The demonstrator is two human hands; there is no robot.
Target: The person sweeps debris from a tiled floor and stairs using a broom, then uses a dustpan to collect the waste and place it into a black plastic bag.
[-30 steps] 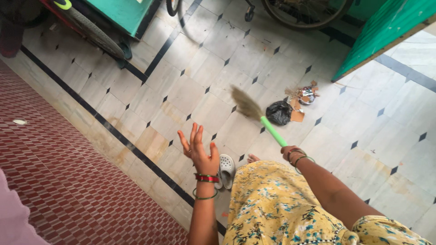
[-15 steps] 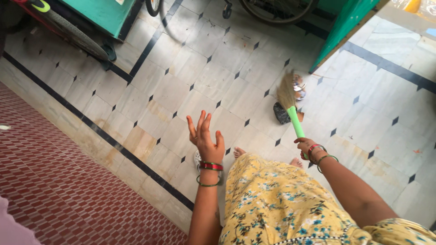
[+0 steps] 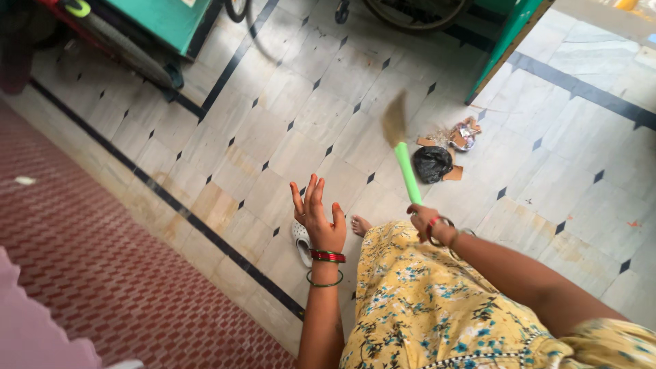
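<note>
right hand (image 3: 424, 220) is wrapped tight round the green handle of the broom (image 3: 403, 154), and the straw head is up off the tiled floor (image 3: 307, 102), blurred, pointing away from the body. just to the right of the broom lies a little heap on the tiles: a crumpled black bag (image 3: 432, 164) with scraps of rubbish (image 3: 459, 134) behind it, near the foot of the green door (image 3: 509, 37). left hand (image 3: 318, 219) is out in front, empty, fingers spread wide, palm turned sideways, bangles at the wrist. below it a white clog (image 3: 301, 239) sits on the floor beside a bare foot (image 3: 360, 225). red patterned mat (image 3: 82, 266) runs along the left.
</note>
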